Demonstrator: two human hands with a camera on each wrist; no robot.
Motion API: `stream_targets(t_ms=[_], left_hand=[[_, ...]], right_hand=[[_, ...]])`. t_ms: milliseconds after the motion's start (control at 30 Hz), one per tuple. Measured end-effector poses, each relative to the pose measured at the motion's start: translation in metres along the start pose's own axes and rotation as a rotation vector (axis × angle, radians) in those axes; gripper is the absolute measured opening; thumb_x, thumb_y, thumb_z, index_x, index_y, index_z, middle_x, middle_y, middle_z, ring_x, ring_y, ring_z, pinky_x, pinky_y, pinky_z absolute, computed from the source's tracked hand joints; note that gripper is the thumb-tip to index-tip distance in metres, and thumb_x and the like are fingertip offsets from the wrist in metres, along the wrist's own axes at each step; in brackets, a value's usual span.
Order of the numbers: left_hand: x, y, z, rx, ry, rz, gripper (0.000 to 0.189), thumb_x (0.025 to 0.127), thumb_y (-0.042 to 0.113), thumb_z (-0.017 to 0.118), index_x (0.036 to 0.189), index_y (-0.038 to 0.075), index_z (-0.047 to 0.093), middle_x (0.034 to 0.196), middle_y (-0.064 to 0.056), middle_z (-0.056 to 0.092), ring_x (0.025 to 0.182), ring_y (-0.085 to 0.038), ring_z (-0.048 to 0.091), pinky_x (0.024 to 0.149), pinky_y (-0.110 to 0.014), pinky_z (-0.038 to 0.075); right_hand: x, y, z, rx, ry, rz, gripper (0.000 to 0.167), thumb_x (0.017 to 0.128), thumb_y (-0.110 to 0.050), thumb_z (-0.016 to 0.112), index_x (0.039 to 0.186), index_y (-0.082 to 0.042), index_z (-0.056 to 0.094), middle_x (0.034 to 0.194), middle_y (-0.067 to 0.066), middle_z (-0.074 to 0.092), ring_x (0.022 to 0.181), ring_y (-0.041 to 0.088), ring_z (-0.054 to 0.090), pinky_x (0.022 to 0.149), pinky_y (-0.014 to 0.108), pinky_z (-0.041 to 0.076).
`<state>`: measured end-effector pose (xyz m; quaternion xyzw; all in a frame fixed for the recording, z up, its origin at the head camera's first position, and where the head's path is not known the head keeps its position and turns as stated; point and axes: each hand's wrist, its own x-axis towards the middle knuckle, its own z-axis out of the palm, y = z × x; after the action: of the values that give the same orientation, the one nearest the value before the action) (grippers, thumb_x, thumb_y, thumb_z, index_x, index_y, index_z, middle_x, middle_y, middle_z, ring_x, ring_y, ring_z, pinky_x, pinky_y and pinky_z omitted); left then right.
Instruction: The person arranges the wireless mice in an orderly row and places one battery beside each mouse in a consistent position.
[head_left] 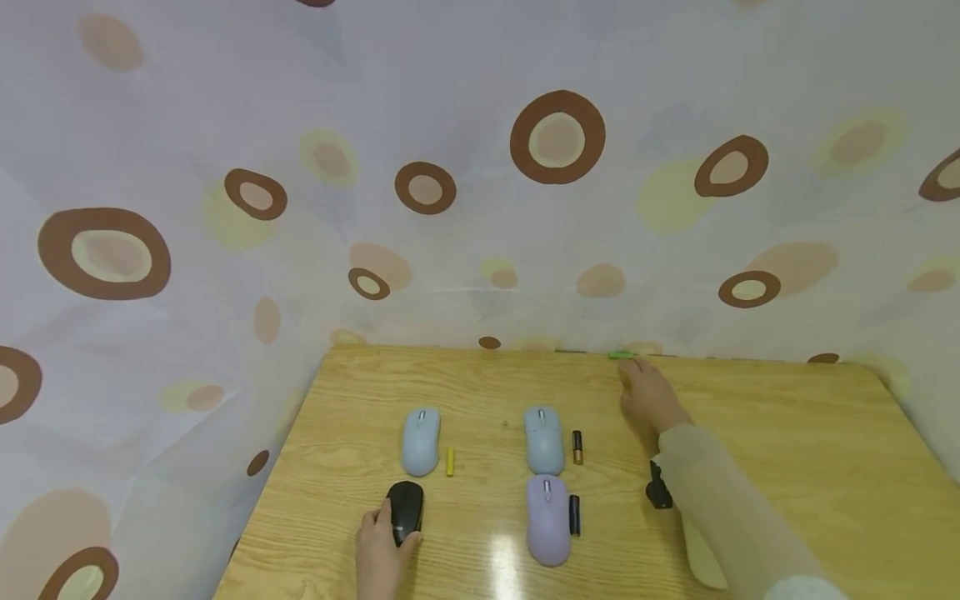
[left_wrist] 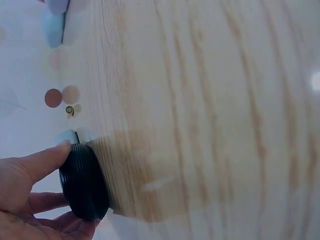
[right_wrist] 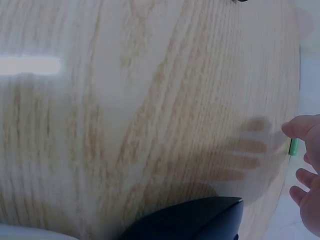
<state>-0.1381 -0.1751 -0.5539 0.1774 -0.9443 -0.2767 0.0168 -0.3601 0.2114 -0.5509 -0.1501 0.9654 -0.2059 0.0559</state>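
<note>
My left hand [head_left: 382, 554] grips a black computer mouse [head_left: 406, 507] near the front left of the table, thumb on one side and fingers on the other. In the left wrist view the same mouse [left_wrist: 84, 182] shows its dark side between thumb and fingers. My right hand [head_left: 651, 397] reaches to the table's back edge, fingertips right at a small green battery [head_left: 621, 354]. Seen from the right wrist, the thumb is beside the green battery [right_wrist: 294, 146] and the other fingers [right_wrist: 306, 177] are loosely bent.
A light blue mouse [head_left: 422, 442] has a yellow battery [head_left: 450, 462] beside it. Another blue mouse [head_left: 543, 440] and a purple mouse [head_left: 548, 521] each lie by a dark battery [head_left: 574, 515]. My right sleeve partly covers a pale yellow mouse [head_left: 703, 554]. Patterned sheeting [head_left: 465, 250] stands behind the table.
</note>
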Motion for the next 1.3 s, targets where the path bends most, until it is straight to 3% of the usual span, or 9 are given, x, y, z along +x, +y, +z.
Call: stream_targets(t_ms=[300,800,1300], left_hand=[[0.0,0.006,-0.003,-0.026,0.023,0.003,0.066,0.07,0.014,0.078,0.121,-0.014,0.048,0.106,-0.03,0.05,0.097,-0.045,0.051,0.082,-0.051,0.044],[0.0,0.008,-0.005,-0.044,0.02,0.011,0.066,0.069,0.013,0.078,0.121,-0.015,0.048,0.105,-0.03,0.05,0.096,-0.045,0.051,0.082,-0.051,0.044],[-0.002,0.003,-0.002,-0.04,0.008,-0.008,0.066,0.07,0.013,0.078,0.122,-0.014,0.048,0.106,-0.03,0.05,0.095,-0.044,0.051,0.079,-0.051,0.045]], right_hand=[[0.008,0.0,-0.007,0.014,-0.053,0.033,0.054,0.088,-0.004,0.039,0.138,0.008,0.026,0.14,0.034,0.02,0.125,0.052,0.023,0.101,0.061,0.021],[0.014,-0.01,-0.016,0.004,-0.096,0.06,0.055,0.09,-0.004,0.039,0.141,0.006,0.021,0.143,0.031,0.018,0.126,0.051,0.022,0.101,0.06,0.021],[0.028,-0.006,-0.004,-0.033,-0.165,0.064,0.054,0.09,-0.005,0.041,0.139,0.009,0.023,0.143,0.034,0.014,0.129,0.05,0.016,0.102,0.06,0.019]])
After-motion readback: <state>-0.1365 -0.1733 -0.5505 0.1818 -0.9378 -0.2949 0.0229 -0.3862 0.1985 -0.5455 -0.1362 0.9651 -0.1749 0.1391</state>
